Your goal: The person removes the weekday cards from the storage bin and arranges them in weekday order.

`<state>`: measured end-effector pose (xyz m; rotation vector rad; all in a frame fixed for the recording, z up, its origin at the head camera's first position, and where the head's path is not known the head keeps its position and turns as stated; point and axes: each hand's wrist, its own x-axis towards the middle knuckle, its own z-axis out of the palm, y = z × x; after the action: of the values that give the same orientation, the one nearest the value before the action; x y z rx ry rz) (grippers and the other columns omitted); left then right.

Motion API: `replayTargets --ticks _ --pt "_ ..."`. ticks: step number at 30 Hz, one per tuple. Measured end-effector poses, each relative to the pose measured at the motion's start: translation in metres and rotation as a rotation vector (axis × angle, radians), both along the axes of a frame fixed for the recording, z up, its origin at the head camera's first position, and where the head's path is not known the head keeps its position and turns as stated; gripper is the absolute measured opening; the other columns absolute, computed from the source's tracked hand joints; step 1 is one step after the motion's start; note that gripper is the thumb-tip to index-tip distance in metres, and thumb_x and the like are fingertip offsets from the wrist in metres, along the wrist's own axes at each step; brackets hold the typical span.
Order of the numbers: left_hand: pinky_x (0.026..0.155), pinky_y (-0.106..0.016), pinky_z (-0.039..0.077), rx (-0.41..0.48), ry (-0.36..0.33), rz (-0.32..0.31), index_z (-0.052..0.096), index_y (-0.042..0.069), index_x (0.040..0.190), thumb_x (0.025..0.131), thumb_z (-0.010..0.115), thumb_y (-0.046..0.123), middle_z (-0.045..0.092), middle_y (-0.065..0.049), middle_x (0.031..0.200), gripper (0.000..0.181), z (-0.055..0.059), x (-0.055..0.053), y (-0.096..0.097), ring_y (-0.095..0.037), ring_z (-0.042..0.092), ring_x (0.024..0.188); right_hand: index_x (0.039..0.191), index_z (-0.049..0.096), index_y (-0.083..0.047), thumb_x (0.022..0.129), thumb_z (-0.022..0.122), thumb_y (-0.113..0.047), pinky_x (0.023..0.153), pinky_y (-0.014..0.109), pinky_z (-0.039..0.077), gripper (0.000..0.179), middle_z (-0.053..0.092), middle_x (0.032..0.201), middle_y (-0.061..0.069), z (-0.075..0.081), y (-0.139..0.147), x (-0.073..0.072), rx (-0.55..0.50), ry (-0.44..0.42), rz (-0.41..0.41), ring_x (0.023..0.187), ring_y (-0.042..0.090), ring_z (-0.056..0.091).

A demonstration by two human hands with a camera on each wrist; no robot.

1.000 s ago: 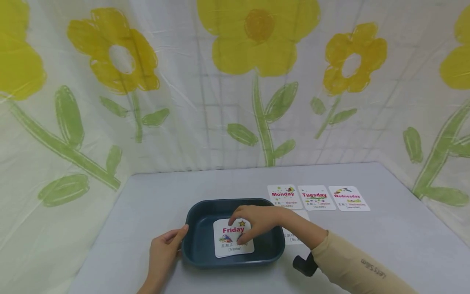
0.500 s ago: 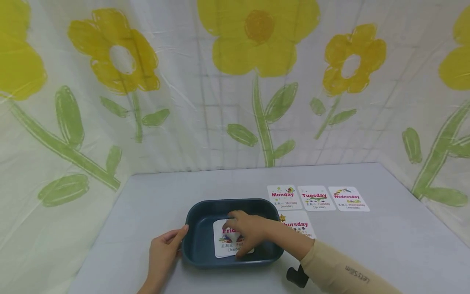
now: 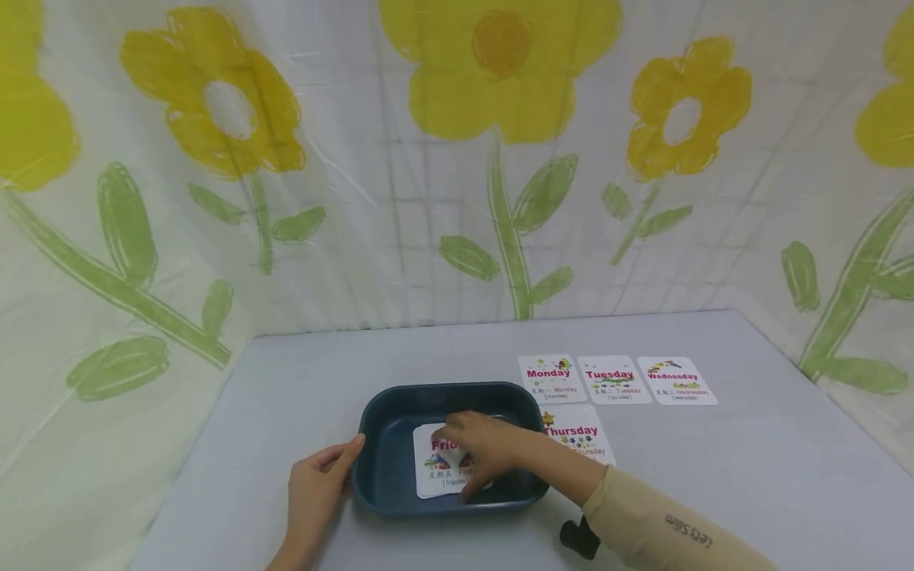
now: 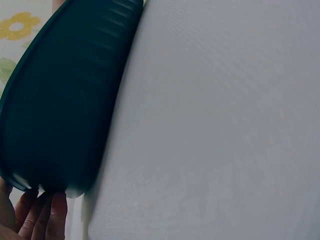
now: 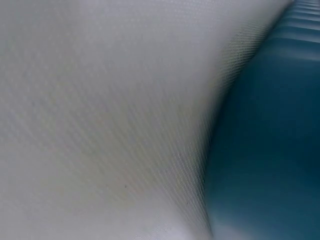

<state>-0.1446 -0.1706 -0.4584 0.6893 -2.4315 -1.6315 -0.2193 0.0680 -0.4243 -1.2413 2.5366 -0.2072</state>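
Observation:
A dark teal tray stands on the pale table, its outer wall filling part of both wrist views. At its left end my left hand grips it, thumb on the rim and fingers against the outside. Inside lies a white Friday card, face up. My right hand reaches in over that card from the right, fingers bent over its upper part and thumb right at its lower edge. The palm covers the card's right side. I cannot tell whether the right hand pinches the card.
To the tray's right lie cards for Monday, Tuesday and Wednesday in a row. A Thursday card sits below Monday, partly behind the right forearm. Under that wrist shows a black object. A flowered curtain hangs behind.
My right hand has come a little left and lower over the Friday card, uncovering more of the Thursday card. The left hand keeps its place on the tray.

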Motion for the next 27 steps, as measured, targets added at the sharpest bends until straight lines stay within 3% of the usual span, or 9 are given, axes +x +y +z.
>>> replayTargets --ticks 14,27 --pt "0.05 -0.018 0.048 0.005 -0.01 0.016 0.069 0.0 0.097 0.075 0.066 0.057 0.071 -0.014 0.087 0.062 -0.001 -0.001 0.0 -0.012 0.065 0.064 0.129 0.048 -0.025 0.061 0.084 -0.041 0.093 0.032 0.042 0.079 0.043 0.127 0.003 -0.001 -0.002 0.0 -0.062 -0.024 0.002 0.11 0.015 0.04" --pt "0.05 -0.018 0.049 0.018 -0.003 0.021 0.07 0.001 0.097 0.077 0.066 0.055 0.071 -0.014 0.091 0.058 -0.001 0.0 0.001 -0.013 0.067 0.068 0.132 0.049 -0.023 0.063 0.082 -0.044 0.1 0.035 0.038 0.08 0.038 0.137 0.004 0.012 0.001 0.0 -0.088 -0.001 -0.016 0.12 0.017 0.037"
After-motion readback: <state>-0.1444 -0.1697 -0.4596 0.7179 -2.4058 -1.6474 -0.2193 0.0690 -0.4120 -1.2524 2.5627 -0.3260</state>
